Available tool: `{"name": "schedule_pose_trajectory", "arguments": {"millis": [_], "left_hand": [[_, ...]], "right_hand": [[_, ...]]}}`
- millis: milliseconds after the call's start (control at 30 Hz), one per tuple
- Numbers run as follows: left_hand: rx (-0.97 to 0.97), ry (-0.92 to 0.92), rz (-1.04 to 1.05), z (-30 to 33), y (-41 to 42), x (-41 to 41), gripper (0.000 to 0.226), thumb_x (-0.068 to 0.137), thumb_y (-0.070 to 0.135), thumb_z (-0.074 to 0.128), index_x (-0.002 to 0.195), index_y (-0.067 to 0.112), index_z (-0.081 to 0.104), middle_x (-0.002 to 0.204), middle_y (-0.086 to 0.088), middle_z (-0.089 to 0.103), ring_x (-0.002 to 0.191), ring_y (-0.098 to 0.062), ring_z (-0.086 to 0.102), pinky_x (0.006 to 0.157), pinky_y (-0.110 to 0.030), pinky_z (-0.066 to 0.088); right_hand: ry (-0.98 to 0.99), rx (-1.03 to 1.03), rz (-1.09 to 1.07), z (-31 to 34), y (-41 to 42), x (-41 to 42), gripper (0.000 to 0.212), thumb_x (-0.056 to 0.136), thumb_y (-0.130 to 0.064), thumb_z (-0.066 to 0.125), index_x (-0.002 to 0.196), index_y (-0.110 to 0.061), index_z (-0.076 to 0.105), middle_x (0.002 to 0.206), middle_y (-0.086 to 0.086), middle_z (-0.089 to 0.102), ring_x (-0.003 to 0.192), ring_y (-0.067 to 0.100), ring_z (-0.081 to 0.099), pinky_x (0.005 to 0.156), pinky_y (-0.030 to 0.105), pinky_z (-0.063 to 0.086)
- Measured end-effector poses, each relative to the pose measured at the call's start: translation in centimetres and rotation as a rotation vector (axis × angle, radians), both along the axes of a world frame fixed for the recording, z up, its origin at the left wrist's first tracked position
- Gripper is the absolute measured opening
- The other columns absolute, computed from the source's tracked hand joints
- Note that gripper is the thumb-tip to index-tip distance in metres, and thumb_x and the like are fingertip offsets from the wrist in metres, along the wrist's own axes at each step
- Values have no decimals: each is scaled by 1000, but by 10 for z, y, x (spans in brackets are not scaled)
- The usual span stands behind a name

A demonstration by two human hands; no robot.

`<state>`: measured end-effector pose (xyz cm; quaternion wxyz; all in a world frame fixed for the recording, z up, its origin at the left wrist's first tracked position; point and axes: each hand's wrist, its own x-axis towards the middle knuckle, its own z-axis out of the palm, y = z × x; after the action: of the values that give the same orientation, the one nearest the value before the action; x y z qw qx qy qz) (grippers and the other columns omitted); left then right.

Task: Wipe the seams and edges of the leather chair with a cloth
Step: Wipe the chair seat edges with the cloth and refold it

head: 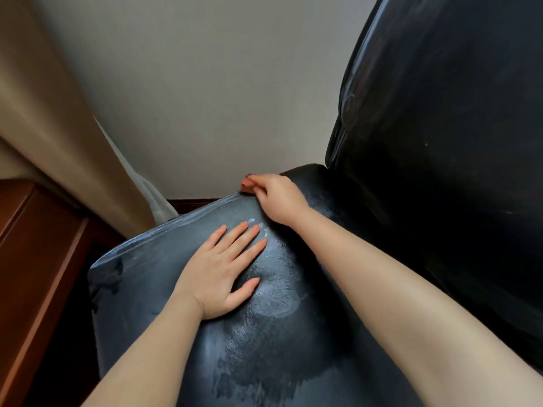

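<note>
Against a plain pale wall (205, 83) and beige curtain (44, 113), the black leather chair (264, 333), its seat streaked with moisture, bears the left hand (223, 271) laid flat with fingers spread, while the right hand (279, 198) pinches a small reddish cloth (246, 186) against the seat's far edge seam.
</note>
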<state>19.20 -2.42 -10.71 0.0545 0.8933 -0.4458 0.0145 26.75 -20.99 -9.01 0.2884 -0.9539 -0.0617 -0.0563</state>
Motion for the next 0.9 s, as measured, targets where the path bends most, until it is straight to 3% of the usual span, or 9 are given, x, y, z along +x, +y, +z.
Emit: {"name": "schedule_pose_trajectory", "arguments": {"millis": [133, 367, 533, 733, 900], "left_hand": [[-42, -23, 10, -5, 2, 1, 65, 86, 48, 39, 140, 12, 44, 146, -8, 42, 136, -24, 36, 112, -43, 20], [-52, -95, 72, -9, 1, 1, 65, 82, 48, 40, 133, 9, 54, 137, -9, 52, 131, -24, 37, 109, -56, 20], [-51, -111, 112, -8, 0, 0, 63, 80, 48, 41, 129, 11, 58, 133, -11, 56, 127, -26, 41, 104, -56, 27], [-83, -132, 180, -8, 0, -3, 61, 80, 45, 41, 126, 11, 61, 129, -11, 59, 123, -27, 46, 100, -57, 32], [-103, -144, 335, -7, 1, -6, 60, 78, 42, 43, 120, 6, 63, 122, -11, 62, 115, -29, 51, 99, -59, 34]], "right_hand": [[-17, 16, -191, -3, -6, 5, 30, 92, -9, 45, 110, -18, 68, 115, -5, 68, 111, 20, 58, 87, 29, 45], [-108, -40, -23, -12, -3, -9, 25, 91, -8, 48, 106, -15, 67, 109, -2, 68, 104, 23, 57, 82, 33, 46], [16, -67, -71, -5, 8, 8, 32, 88, -8, 45, 106, -21, 68, 108, -2, 68, 106, 23, 57, 81, 32, 47], [-180, -17, 40, -16, 14, -31, 25, 85, -5, 51, 104, -10, 68, 113, 4, 67, 109, 27, 57, 87, 36, 49], [-8, -84, 15, -8, 21, 8, 32, 88, -8, 44, 109, -19, 66, 112, -2, 67, 106, 24, 57, 83, 35, 47]]}}
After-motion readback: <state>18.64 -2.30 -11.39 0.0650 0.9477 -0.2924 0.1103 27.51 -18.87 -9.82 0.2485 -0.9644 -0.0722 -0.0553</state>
